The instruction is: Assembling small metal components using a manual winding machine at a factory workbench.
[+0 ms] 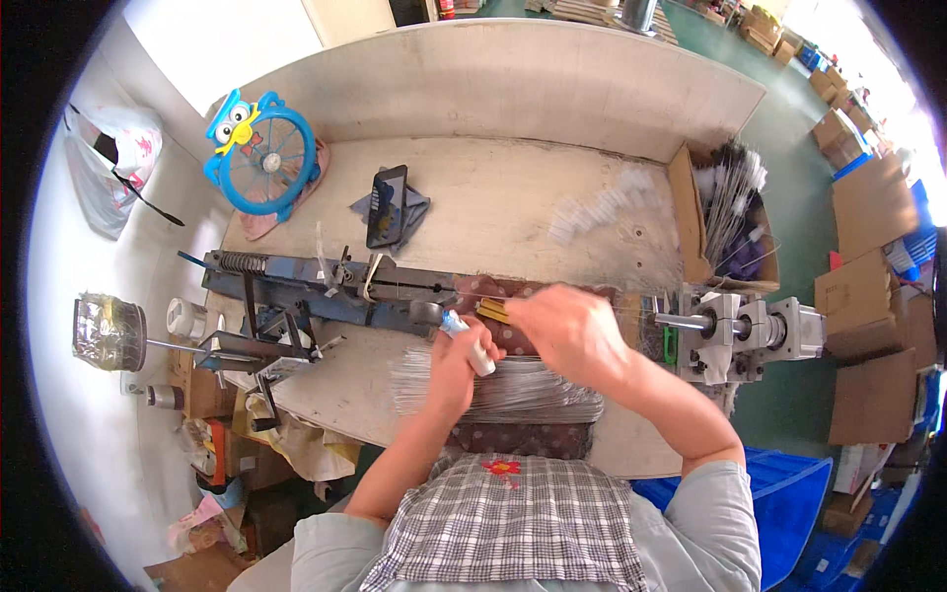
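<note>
My left hand [454, 370] is closed around a small white tube with a blue end [480, 357], held above the bench's near side. My right hand [572, 335] is slightly blurred, its fingers drawn together beside a yellow piece [492, 311]; whatever they grip is hidden. Beneath both hands, a bundle of thin silvery wires [533, 390] lies across a brown dotted cloth [513, 440]. A long dark metal rail fixture [385, 286] runs along the bench, ending just left of my hands.
To the right stands a machine with a metal shaft [691, 323]. Behind it, a cardboard box [688, 212] holds many wires. A phone [387, 205] on a cloth and a blue toy-shaped fan [261, 163] sit farther back. White small pieces [604, 205] lie on the worktop.
</note>
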Tool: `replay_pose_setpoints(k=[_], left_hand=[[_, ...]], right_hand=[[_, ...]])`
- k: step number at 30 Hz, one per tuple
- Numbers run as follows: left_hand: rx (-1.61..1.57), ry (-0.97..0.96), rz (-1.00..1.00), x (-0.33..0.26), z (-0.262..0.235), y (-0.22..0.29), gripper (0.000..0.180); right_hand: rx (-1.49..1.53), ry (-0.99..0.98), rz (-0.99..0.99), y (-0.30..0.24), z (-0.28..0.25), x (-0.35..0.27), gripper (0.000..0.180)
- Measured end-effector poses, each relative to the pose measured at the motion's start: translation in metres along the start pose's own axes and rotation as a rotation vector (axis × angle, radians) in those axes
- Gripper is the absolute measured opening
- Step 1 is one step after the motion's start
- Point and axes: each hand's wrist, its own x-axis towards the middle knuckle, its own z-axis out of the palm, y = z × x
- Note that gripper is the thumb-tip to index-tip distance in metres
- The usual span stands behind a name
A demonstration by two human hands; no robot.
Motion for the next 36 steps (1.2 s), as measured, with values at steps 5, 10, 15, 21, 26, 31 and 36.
replay_pose_setpoints(k=[5, 10, 15, 21, 26, 31, 36], left_hand=[[0.789, -0.012, 0.232, 0.008, -0.017, 0.005, 0.013], [0.997, 0.015, 0.173, 0.015, -0.064, 0.003, 0.031], [0.122, 0.407, 0.067, -0.005, -0.143, 0.036, 0.037], [-0.159, 0.467, -0.01, -0.024, -0.186, 0.079, 0.029], [-0.186, 0.478, 0.059, -0.02, -0.187, 0.073, 0.022], [-0.145, 0.578, 0.183, -0.012, -0.177, 0.059, 0.013], [0.118, 0.203, 0.265, -0.032, -0.065, 0.023, 0.01]], right_hand=[[0.058, -0.113, 0.006, 0.023, 0.061, -0.015, 0.023], [-0.071, -0.255, 0.031, 0.023, 0.073, -0.014, 0.019], [0.041, -0.244, 0.121, 0.013, 0.037, -0.014, 0.015], [0.146, -0.304, 0.152, 0.006, 0.034, -0.011, 0.015], [0.185, -0.331, 0.174, -0.002, 0.021, -0.007, 0.015], [0.186, -0.283, 0.233, -0.011, -0.011, -0.006, 0.014], [0.014, -0.109, 0.202, 0.008, -0.031, 0.005, 0.013]])
